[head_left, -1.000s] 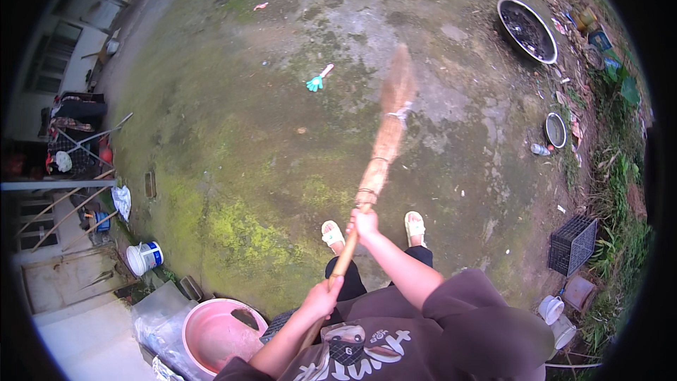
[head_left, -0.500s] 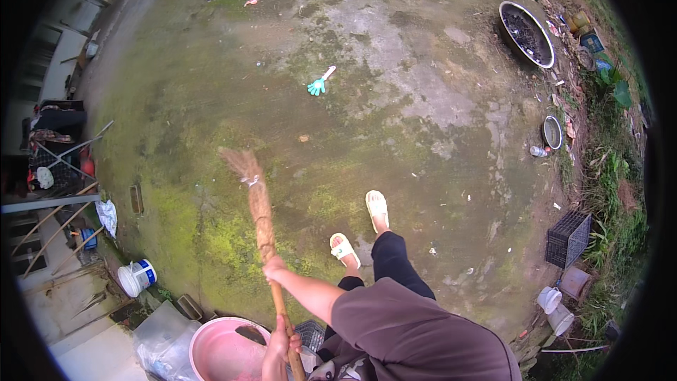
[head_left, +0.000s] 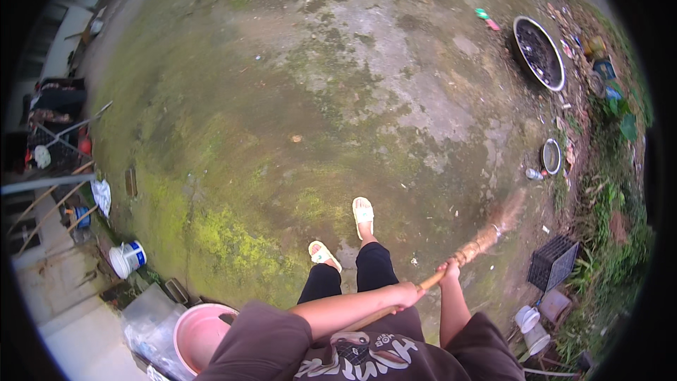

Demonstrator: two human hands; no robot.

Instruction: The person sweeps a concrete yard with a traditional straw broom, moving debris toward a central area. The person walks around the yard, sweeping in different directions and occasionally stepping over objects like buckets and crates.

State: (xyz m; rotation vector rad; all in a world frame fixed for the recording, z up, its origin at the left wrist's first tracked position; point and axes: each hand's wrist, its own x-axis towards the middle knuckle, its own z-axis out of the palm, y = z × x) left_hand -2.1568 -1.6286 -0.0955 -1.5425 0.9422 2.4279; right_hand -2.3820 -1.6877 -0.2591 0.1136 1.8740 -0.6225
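Both hands wrap the broom [head_left: 471, 254], left hand [head_left: 407, 295] closed near the handle's top, right hand [head_left: 449, 271] gripping lower, bristles blurred low over the mossy concrete yard [head_left: 296, 113] at the person's right near the black crate [head_left: 553, 262], so mid-sweep I'd say, next stroke wanting a steady pull across

The broom [head_left: 471, 252] is a long stick with a pale wooden handle and a brown bristle head. It slants up and to the right across the lower right of the view. Its lower handle runs in front of the dark shirt, gripped at two places along its length. The bristle head, blurred, is down at the mossy concrete ground, near a black crate and well apart from the sandalled feet.
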